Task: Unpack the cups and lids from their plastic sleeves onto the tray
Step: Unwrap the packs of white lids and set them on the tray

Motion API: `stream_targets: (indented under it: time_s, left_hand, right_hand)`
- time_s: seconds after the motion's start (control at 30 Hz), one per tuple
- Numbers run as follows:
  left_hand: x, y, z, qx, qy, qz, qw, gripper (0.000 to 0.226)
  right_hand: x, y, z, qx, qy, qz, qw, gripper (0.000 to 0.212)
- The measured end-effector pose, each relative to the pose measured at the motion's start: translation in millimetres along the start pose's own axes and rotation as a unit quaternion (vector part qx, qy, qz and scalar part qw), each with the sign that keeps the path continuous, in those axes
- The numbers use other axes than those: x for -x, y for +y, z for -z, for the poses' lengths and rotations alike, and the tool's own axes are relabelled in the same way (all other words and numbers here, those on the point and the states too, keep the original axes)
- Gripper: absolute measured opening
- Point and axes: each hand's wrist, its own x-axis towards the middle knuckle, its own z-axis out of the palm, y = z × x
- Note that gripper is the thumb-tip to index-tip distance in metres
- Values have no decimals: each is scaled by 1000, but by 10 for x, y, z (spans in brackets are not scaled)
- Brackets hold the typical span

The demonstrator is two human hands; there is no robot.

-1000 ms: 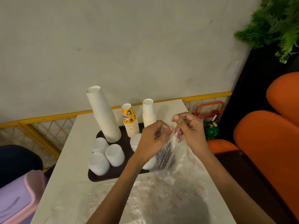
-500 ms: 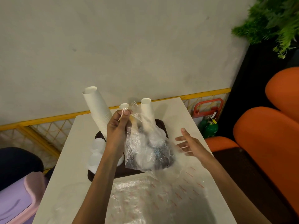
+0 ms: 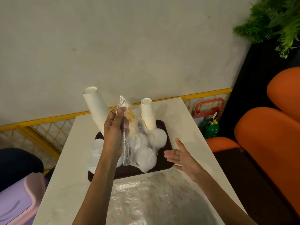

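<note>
Two hands by tray, one sleeve held up.
L hand [image 3: 113, 132] pinches clear plastic sleeve [image 3: 139, 143] at its top corner; sleeve hangs below the pinch, over dark tray [image 3: 123, 174]. R hand [image 3: 181, 158] flat, fingers straight, holding nothing, just right of sleeve. Tall cup stack [image 3: 97, 108] behind L hand, shorter stack [image 3: 148, 114] beyond sleeve.

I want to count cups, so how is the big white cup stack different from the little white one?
The tall cup stack rises higher and holds more cups than the short cup stack. The tall cup stack tilts left; the short cup stack stands nearly straight. Both are white paper cups, upside down, on the brown tray.
</note>
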Motion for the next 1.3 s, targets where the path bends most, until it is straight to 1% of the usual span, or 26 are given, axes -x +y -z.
stream_targets:
  time_s: [0.17, 0.33, 0.47, 0.5, 0.57, 0.63, 0.67, 0.73, 0.83, 0.9, 1.0, 1.1, 1.17, 1.23, 1.3]
  left_hand:
    - [12, 29, -30, 9, 13, 5, 1000, 20]
    - [14, 4, 16, 14, 21, 5, 1000, 20]
    - [19, -26, 72, 30, 12, 16, 999, 19]
    - [27, -44, 90, 15, 14, 13, 1000, 18]
    - [47, -89, 134, -77, 34, -14, 996, 15]
    - [50, -156, 192, -159, 60, -38, 985, 11]
    - [42, -194, 227, -176, 70, -34, 981, 10]
    - [27, -264, 285, -196, 81, -23, 977, 14]
    - [36, -368, 291, -226, 71, -34, 971, 17]
    - [51, -428, 272, -257, 64, -53, 963, 17]
    - [39, -460, 291, -293, 65, -83, 950, 16]
    - [-26, -391, 386, -310, 113, -106, 938, 16]
    - [-77, -356, 443, -291, 142, -96, 941, 16]
    - [-95, -345, 455, -245, 145, -68, 956, 15]
    - [-98, -342, 444, -185, 153, -27, 970, 17]
  right_hand:
    - [-60, 18, -155, -46, -39, 2, 998, 60]
    - [-136, -57, -221, -108, -41, 37, 993, 47]
    - [-207, -119, -215, -183, -32, 57, 981, 38]
    - [-213, -130, -205, -207, -31, 64, 976, 37]
    - [-216, -162, -174, -257, -19, 84, 963, 34]
    - [-205, -216, -116, -274, 21, 119, 954, 25]
    - [-196, -245, -83, -265, 46, 135, 954, 22]
    - [-184, -294, -19, -237, 84, 159, 955, 22]
    - [-175, -323, 42, -185, 125, 183, 957, 23]
    - [-143, -334, 26, -160, 140, 191, 958, 22]
    - [-103, -341, 24, -136, 143, 210, 957, 18]
    - [-97, -410, 167, -154, 165, 231, 946, 22]
    - [-83, -508, 284, -143, 153, 238, 948, 28]
    - [-67, -583, 327, -97, 111, 235, 961, 34]
    - [-61, -584, 294, -67, 74, 204, 974, 45]
